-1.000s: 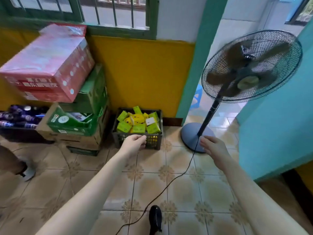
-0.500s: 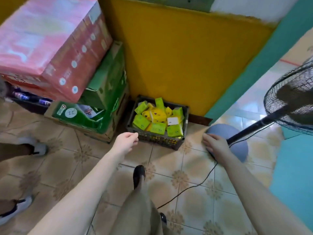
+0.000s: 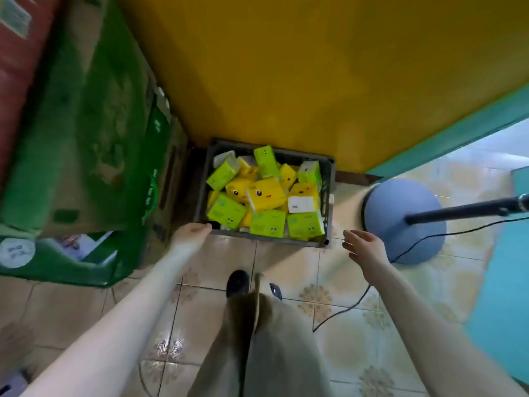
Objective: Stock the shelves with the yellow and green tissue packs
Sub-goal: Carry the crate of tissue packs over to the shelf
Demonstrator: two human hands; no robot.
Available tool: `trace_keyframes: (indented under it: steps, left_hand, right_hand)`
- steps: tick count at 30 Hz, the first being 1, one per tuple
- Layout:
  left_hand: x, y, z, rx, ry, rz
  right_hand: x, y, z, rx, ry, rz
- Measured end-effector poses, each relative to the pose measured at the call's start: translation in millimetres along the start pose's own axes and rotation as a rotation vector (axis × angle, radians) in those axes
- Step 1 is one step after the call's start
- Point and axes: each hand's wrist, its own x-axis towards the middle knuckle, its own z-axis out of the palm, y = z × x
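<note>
Left hand (image 3: pixel 191 232) at crate (image 3: pixel 328 202) corner, right hand (image 3: pixel 365 247) beside it

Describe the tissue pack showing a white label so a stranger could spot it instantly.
At the foot of the yellow wall sits a dark crate. Near its right side lies a yellow tissue pack, turned white panel up, unlike the cartoon-faced packs around it.
</note>
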Motion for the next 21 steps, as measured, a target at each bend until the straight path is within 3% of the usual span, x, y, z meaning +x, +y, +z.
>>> trace_keyframes:
  steps: [6, 15, 21]
  left_hand:
    - [130.4, -11.8, 44.3, 0.203, 0.062, -0.004]
    - [289.1, -41.4, 86.8, 0.298, 0.398, -0.081]
    - [340.8, -29.0, 94.6, 0.245, 0.367, -0.068]
  right_hand:
    - [124.0, 5.3, 44.4, -0.086, 0.091, -0.007]
    - [276.1, 39.2, 106.8, -0.127, 0.4, 0.002]
    - [333.0, 44.4, 112.2, -0.141, 0.418, 0.054]
